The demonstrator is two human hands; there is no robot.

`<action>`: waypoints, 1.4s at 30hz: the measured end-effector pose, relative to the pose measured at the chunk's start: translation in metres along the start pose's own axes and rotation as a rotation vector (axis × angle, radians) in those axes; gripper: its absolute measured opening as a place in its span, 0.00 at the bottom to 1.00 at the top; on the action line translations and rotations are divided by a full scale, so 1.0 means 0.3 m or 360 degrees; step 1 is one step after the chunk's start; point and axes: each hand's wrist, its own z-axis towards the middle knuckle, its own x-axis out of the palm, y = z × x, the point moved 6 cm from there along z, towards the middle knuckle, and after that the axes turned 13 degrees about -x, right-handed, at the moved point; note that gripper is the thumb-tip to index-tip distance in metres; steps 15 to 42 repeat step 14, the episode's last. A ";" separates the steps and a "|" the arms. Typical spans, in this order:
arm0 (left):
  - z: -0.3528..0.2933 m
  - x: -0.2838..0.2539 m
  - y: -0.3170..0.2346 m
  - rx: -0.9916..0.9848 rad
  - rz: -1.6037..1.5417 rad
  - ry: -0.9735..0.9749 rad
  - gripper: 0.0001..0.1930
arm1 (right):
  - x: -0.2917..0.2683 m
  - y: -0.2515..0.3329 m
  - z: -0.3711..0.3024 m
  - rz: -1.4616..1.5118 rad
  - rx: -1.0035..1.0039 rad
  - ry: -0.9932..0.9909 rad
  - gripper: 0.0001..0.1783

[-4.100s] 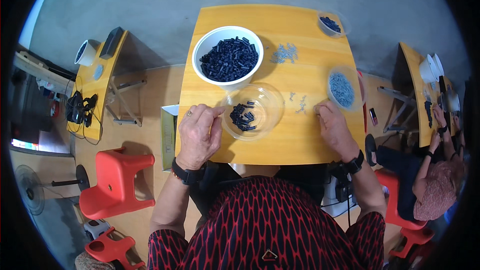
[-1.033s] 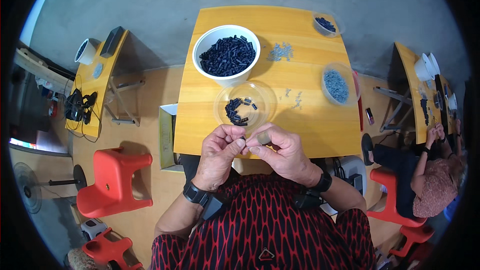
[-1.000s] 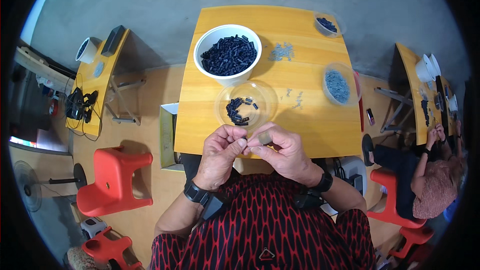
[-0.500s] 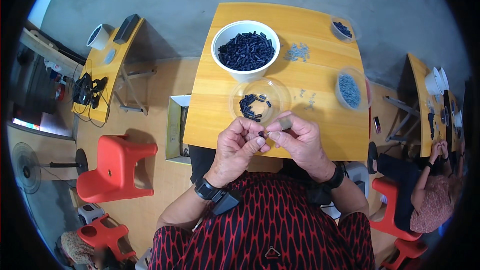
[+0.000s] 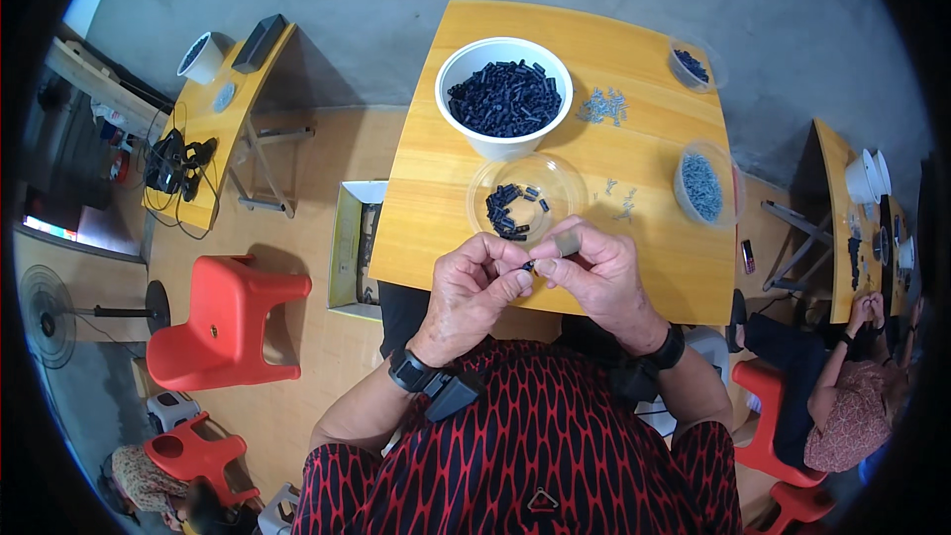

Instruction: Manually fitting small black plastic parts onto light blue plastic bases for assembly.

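Note:
My left hand (image 5: 474, 287) pinches a small black cylindrical piece (image 5: 528, 266) at the table's near edge. My right hand (image 5: 602, 277) meets it there, fingertips closed around a small grey-green block (image 5: 567, 243); anything finer between the fingertips is hidden. Just beyond my hands is a clear round plastic dish (image 5: 570, 178) with several black cylindrical pieces (image 5: 507, 220) in it. Behind that, a white tub (image 5: 451, 129) is filled with a heap of similar black pieces (image 5: 505, 99). Small silvery screw-like pieces (image 5: 602, 107) lie in a pile right of the tub, with a few loose ones (image 5: 626, 200) nearer me.
On the table's right side stand a clear tub (image 5: 701, 186) of silvery pieces and another clear tub (image 5: 690, 67) of black pieces. A red chair (image 5: 233, 322) is at left, beside an open box (image 5: 347, 282) on the floor. At far right, another person (image 5: 857, 406) sits at a table.
The view has shifted slightly, so the table appears a little farther right. My fingers have moved slightly around the small black piece; both hands stay together at the near edge.

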 end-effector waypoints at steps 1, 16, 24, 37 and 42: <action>0.000 -0.001 0.003 -0.0015 -0.0043 -0.0003 0.09 | 0.001 -0.003 0.000 -0.0007 0.0012 0.0013 0.05; -0.001 0.002 0.000 0.0015 -0.0078 0.0122 0.05 | 0.011 0.027 0.013 -0.0089 0.0014 0.0087 0.03; -0.001 0.002 0.000 0.0015 -0.0078 0.0122 0.05 | 0.011 0.027 0.013 -0.0089 0.0014 0.0087 0.03; -0.001 0.002 0.000 0.0015 -0.0078 0.0122 0.05 | 0.011 0.027 0.013 -0.0089 0.0014 0.0087 0.03; -0.001 0.002 0.000 0.0015 -0.0078 0.0122 0.05 | 0.011 0.027 0.013 -0.0089 0.0014 0.0087 0.03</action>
